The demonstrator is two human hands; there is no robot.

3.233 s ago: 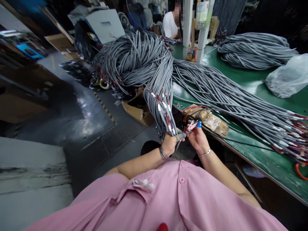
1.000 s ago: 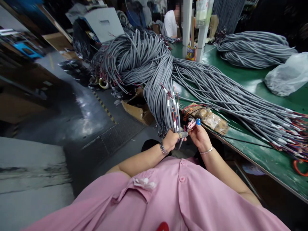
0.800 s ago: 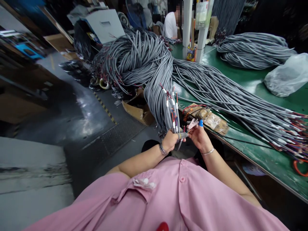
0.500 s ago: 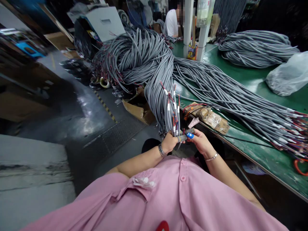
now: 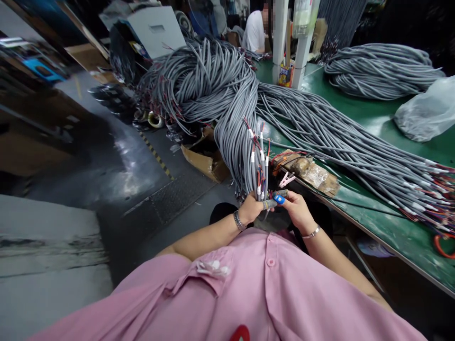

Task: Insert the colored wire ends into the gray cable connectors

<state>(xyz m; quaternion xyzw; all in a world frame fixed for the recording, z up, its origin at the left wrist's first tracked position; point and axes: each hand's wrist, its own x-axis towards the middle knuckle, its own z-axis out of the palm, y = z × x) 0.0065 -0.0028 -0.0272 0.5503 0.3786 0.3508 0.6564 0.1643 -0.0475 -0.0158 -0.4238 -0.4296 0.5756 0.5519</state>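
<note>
My left hand (image 5: 251, 209) is closed around several grey cables (image 5: 261, 175). They stand up from the fist, with white bands and bare red, blue and orange wires at their tips. Close beside it, my right hand (image 5: 294, 206) pinches at the wires (image 5: 270, 193) of a cable end between the two hands; the fingers partly hide the grip. A blue cover (image 5: 279, 199) sits on the right thumb, and grey knitted sleeves cover some fingers of both hands. Just beyond the right hand is a pale pink clip (image 5: 286, 179) at the table edge.
A large heap of grey cables (image 5: 209, 80) hangs over the green table's (image 5: 377, 118) left end. More cables (image 5: 348, 137) run to the right. A taped wooden block (image 5: 316, 175), a coil (image 5: 384, 71) and a plastic bag (image 5: 426, 111) lie there. A cardboard box (image 5: 202, 158) stands below.
The tips of the held cables have shifted slightly right and spread apart. The pink clip shows more clearly now. Both hands stay close together, almost in the same place.
</note>
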